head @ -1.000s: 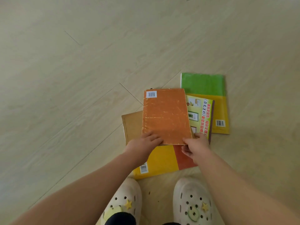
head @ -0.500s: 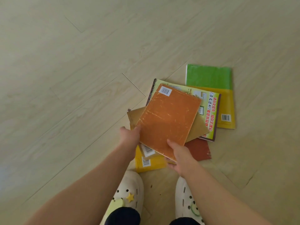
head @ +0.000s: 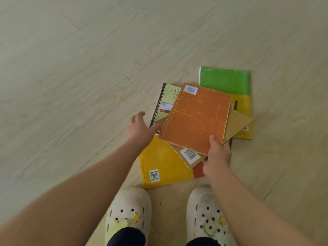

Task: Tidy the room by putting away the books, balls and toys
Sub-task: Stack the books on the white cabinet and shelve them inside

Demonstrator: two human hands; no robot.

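Observation:
A scuffed orange book (head: 195, 118) is lifted above a pile of books on the floor. My right hand (head: 217, 157) grips its near corner, together with a tan book (head: 237, 121) just beneath it. My left hand (head: 141, 129) hovers at the orange book's left edge, fingers spread and reaching under it, holding nothing. On the floor lie a yellow book (head: 163, 164) with a red strip, a pale yellow-green book with a dark spine (head: 166, 102), and a green-and-yellow book (head: 227, 82), all partly covered.
Pale wood-look floor (head: 88, 77) spreads out to the left and far side. My two feet in white clogs (head: 127, 210) stand just near the pile, toes close to the yellow book.
My left hand let go of the orange book and moved out to its left edge. My right hand carried the orange and tan books to the right, uncovering more of the yellow book.

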